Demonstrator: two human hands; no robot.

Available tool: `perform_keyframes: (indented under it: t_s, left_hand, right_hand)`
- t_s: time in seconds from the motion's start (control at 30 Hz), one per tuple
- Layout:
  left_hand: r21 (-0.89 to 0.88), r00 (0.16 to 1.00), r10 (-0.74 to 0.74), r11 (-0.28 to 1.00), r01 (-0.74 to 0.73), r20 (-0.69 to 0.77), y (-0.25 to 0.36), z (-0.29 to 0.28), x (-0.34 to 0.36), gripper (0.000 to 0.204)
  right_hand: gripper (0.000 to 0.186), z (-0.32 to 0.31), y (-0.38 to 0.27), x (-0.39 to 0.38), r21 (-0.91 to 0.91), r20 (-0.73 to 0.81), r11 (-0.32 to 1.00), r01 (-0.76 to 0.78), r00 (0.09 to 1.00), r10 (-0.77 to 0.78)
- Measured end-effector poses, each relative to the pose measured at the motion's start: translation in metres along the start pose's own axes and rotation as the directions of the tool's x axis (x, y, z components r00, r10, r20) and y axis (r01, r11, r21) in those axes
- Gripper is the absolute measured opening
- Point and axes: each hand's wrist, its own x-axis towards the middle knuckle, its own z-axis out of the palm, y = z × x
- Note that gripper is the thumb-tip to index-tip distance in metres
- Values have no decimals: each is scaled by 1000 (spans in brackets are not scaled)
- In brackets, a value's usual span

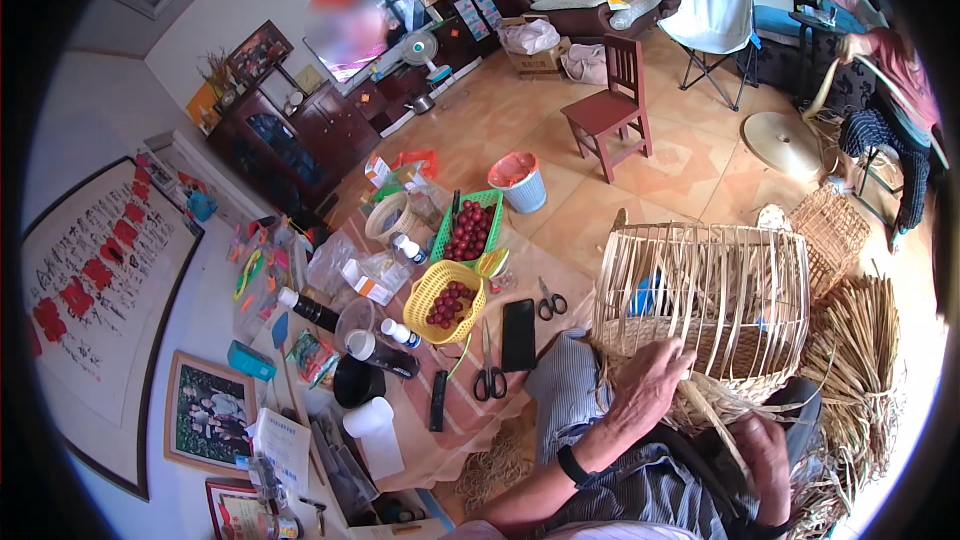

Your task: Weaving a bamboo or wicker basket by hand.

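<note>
My left hand pinches a pale strip at the lower weave of an unfinished basket, which rests at my lap with upright slats and a woven band. A long flat straw strip runs down from there between my hands. My right hand is lower, right of that strip, with curled fingers; what they hold, if anything, is hidden. A large bundle of dried straw lies just to the right. Some blue material shows behind the slats.
A cluttered table on my left bears scissors, a phone and fruit baskets. A woven piece stands beyond my basket, near a bin and chair. Another person sits at right, holding long strips.
</note>
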Motion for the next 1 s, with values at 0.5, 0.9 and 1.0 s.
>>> perform_keyframes:
  t_s: [0.5,0.9,1.0]
  left_hand:
    - [-92,993,98,992,-92,72,-1,10,-9,41]
    - [-149,997,-37,988,46,62,-8,35,-10,22]
    - [-79,995,52,995,-58,-85,-8,36,-9,22]
  right_hand:
    - [40,39,-77,-50,39,55,999,12,998,-14]
    - [36,76,-39,39,-744,196,485,460,844,-499]
    - [24,94,-34,67,-399,11,837,374,915,-404]
